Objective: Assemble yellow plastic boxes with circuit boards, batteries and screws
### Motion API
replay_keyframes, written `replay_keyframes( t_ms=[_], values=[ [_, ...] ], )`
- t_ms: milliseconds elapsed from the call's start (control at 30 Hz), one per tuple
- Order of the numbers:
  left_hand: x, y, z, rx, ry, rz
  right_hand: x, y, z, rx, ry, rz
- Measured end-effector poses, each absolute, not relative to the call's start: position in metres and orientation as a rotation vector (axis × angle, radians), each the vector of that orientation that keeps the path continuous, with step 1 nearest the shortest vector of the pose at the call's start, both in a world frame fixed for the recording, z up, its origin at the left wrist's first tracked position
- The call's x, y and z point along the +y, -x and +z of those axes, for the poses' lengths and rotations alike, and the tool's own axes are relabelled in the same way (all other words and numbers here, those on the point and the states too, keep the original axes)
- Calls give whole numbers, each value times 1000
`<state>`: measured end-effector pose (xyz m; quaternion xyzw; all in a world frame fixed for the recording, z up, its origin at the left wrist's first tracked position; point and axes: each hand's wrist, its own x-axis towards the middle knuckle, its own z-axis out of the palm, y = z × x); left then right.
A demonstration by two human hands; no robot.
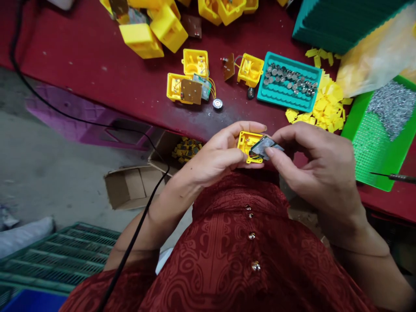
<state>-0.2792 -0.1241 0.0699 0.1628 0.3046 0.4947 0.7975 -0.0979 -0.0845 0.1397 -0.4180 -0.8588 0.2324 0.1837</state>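
My left hand [224, 149] is closed around a small yellow plastic housing [243, 142], its open side facing up. Between the thumb and fingers of my right hand [312, 160] is a thin circuit board [266, 147] with a greyish face, tilted over the right part of the housing. Some thin wires show inside the housing under the board. Beyond my hands on the table lie yellow housings [195, 60] with a brown board [191, 91] and a round silver disc [217, 103] on wires. Another wired housing [251, 69] stands near a teal tray.
The teal tray [286, 102] holds several button cells. Yellow plastic pieces [329, 102] are heaped beside it. A green basket [386, 177] contains small metal parts, with a screwdriver [396, 177] across its edge. A black cable [81, 123] hangs at left above a cardboard box [130, 186].
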Motion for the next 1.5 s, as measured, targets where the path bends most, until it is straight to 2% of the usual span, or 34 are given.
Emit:
replay_keyframes(
  t_ms=[500,733,1133,1500],
  values=[
    [-126,275,67,737,-492,1131,-88,102,136,-2433,1237,660],
    [-127,270,62,768,-555,1149,-87,109,132,-2376,1140,659],
    [-126,274,70,737,-324,1077,-79,101,126,-2432,991,648],
    [-125,276,71,753,-422,1059,-70,94,124,-2560,833,584]
  ],
)
